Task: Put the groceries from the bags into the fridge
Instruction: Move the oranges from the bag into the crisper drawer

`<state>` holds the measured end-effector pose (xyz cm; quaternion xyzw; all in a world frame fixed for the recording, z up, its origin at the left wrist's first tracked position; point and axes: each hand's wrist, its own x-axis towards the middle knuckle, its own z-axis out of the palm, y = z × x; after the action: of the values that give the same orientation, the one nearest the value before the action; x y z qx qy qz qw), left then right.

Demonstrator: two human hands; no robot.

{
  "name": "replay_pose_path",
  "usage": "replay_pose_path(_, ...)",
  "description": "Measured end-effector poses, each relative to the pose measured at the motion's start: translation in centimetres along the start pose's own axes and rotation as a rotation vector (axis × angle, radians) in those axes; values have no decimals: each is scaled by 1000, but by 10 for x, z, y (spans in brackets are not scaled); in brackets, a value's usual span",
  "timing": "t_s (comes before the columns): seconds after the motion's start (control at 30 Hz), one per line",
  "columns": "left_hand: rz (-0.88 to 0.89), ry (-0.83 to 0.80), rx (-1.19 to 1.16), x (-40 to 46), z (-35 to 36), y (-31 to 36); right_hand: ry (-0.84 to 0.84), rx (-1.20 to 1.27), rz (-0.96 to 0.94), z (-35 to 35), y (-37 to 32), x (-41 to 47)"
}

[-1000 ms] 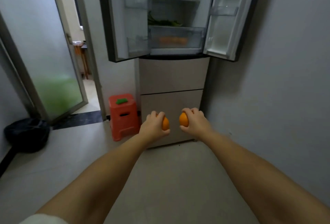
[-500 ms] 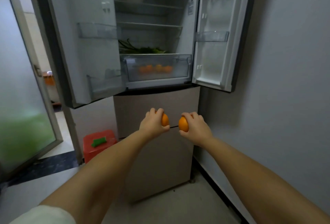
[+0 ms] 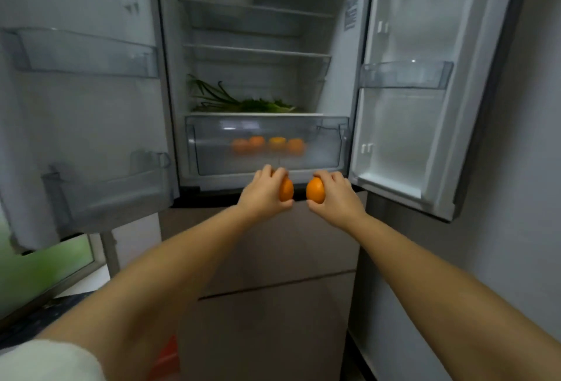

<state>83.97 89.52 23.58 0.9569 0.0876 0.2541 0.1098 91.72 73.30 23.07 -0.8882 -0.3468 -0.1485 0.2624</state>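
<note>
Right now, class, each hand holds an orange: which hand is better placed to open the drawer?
Probably the left hand: it sits nearer the middle of the drawer. The right hand hangs below the drawer's right corner. Both are full, so either orange hampers pulling.

Oranges [image 3: 267, 145] in drawer [image 3: 328, 149], greens [image 3: 243, 102] above.

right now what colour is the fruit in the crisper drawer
Orange fruit, seen through the clear crisper drawer in the head view.
</note>
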Motion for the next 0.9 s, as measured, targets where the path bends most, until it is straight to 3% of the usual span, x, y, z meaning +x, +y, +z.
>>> replay_pose_path(0.17,-12,198,28,97,-20,-14,133,62,-107,-15,20,116)
replay_pose_path(0.5,-19,343,154,226,-66,-55,245,148,-270,-22,-7,287)
replay_pose_path(0.7,-51,38,301,308,-72,-90,-201,-146,-251,1,-14,382)
replay_pose_path(0.8,-33,-267,374,347,-56,-111,-504,-233,-206,25,-9,423)
replay_pose_path(0.9,-35,-559,435,382,-27,-132,-838,-282,-44,43,-10,455)
